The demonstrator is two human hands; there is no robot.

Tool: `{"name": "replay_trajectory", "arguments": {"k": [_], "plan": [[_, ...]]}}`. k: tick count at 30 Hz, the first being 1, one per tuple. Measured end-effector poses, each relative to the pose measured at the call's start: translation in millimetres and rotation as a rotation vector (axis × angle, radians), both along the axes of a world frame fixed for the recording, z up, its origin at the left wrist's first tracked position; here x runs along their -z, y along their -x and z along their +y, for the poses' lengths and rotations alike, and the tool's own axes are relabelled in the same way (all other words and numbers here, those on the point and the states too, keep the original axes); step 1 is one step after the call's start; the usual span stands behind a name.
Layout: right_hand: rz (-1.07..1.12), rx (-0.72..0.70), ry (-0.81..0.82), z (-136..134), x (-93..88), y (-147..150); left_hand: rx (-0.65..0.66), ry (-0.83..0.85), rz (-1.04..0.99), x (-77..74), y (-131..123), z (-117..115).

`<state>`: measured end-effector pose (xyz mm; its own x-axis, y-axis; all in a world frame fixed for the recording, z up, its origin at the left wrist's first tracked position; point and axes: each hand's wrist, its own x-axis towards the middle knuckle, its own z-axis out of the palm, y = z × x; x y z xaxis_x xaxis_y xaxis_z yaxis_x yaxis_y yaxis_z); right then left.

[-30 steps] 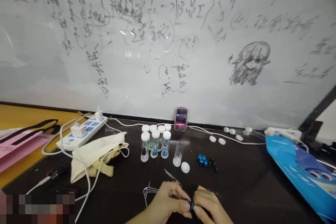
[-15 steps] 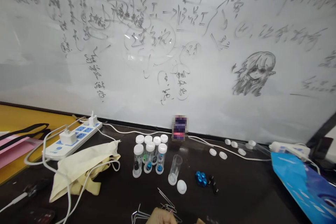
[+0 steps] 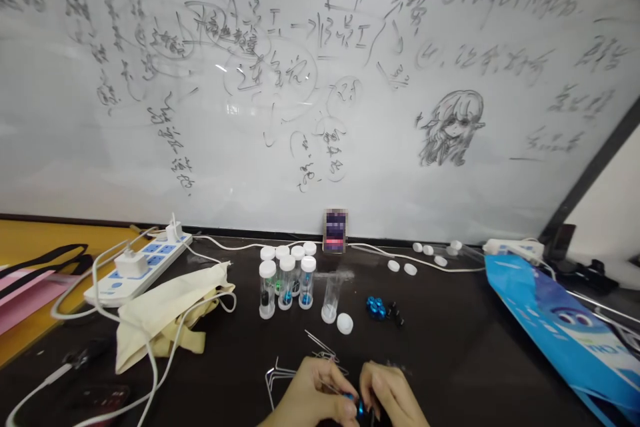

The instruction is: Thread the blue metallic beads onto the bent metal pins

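Observation:
At the bottom centre, my left hand (image 3: 320, 392) has thumb and fingers closed round a small shiny blue part (image 3: 360, 407). My right hand (image 3: 389, 392) is close beside it, fingers curled together near a dark piece under the blue part; its grip is partly hidden. Thin L-shaped metal rods, like hex keys (image 3: 277, 373), lie at and behind my left hand. Farther back stand an uncapped clear tube (image 3: 331, 298) and a loose white cap (image 3: 345, 323). Several blue round parts (image 3: 376, 307) and black pieces (image 3: 396, 313) lie to the right.
Several white-capped tubes (image 3: 287, 283) stand left of centre. A cloth bag (image 3: 170, 300), white cables and a power strip (image 3: 150, 260) occupy the left. A phone (image 3: 335, 231) leans on the whiteboard (image 3: 240, 167). White caps (image 3: 410, 269) lie back right, near a blue packet (image 3: 555, 327).
My right hand has come into view beside the left, and both are higher in the picture. A blue part now shows between them. The camera view has shifted to the right.

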<state>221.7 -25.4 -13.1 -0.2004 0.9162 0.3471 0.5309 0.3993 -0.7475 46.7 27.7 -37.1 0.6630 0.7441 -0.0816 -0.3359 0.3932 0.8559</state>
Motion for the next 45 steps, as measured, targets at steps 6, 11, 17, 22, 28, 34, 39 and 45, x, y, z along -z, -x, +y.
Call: {"name": "replay_trajectory", "arguments": {"k": [6, 11, 17, 22, 28, 34, 39, 45], "plan": [[-0.09, 0.026, 0.008, -2.8, -7.6, -0.9, -0.153, 0.101, -0.129, -20.3, 6.3, -11.4], [-0.111, -0.044, -0.043, -3.8, -6.1, -1.1, -0.178, 0.09, -0.166, -24.5, 10.4, -12.2], [-0.2, -0.08, -0.134, -7.9, -1.7, 4.0, -0.22, 0.087, -0.177, -25.9, 16.0, -13.5], [-0.191, -0.07, -0.197, -8.4, -2.0, 6.6, -0.188, 0.049, -0.158, -28.3, 16.2, -15.3], [-0.084, -0.047, -0.197, -3.2, 1.6, 2.5, -0.186, 0.068, -0.151, -27.5, 14.2, -12.7], [-0.071, -0.051, -0.162, -0.3, 4.1, 0.1, -0.202, 0.082, -0.153, -26.5, 15.1, -12.4], [-0.063, -0.076, -0.154, 0.9, 4.7, -1.8, -0.21, 0.104, -0.153, -27.3, 15.2, -12.3], [-0.052, -0.047, -0.184, -0.4, 1.8, -2.1, -0.192, 0.111, -0.143, -28.7, 15.5, -12.4]]}}
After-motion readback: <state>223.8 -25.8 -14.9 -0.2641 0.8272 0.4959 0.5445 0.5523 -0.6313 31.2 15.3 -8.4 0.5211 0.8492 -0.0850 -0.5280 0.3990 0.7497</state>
